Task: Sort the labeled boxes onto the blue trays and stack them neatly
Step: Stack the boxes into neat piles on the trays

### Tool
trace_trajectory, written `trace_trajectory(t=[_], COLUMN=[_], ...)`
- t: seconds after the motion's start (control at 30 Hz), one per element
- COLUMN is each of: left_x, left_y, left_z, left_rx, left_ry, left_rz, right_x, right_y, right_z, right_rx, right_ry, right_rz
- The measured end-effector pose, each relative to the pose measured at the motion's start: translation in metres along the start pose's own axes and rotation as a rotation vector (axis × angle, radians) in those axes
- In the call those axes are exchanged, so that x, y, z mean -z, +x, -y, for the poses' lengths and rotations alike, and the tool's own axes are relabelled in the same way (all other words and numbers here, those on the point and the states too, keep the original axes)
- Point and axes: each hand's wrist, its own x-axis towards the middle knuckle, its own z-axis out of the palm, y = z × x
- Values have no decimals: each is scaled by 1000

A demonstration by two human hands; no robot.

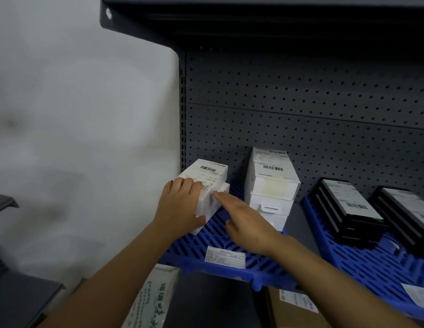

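The left hand [180, 207] is gripping a white box [207, 183] at the left end of a blue tray [229, 254] on the shelf. Its fingers [186, 184] are curling over the box's labelled top, near the barcode, while the thumb is pressing the near end, so the box is sitting between fingers and thumb. This box is lying tilted on another white box [221, 194] beneath it, whose edge is showing to the right.

The right hand [248, 223] is reaching in from the right with its fingers [224, 197] held straight and together, the tips touching the right side of the two boxes where they meet.

Just to the right on the same tray, a white stack [271, 183] of labelled boxes is standing against the pegboard [301, 114]. Well apart, a second tray [362, 261] is carrying two stacks of black boxes [353, 209] with labels on top. A paper label [225, 256] is lying on the front of the first tray.
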Motion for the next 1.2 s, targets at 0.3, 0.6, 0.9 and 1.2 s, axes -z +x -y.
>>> trace_trajectory(t=[0.3, 0.6, 0.9, 1.2], left_x=[5, 9, 4, 3], left_y=[-9, -12, -21, -23], left_z=[2, -14, -15, 37], left_rx=[87, 115, 138, 37], left_ry=[58, 135, 100, -3], left_rz=[88, -2, 10, 60], right_x=[5, 2, -2, -10], right_y=[1, 6, 5, 9], right_z=[-10, -15, -23, -32], right_rx=[25, 79, 91, 4], right_ry=[43, 97, 150, 93], right_rz=[40, 74, 76, 105])
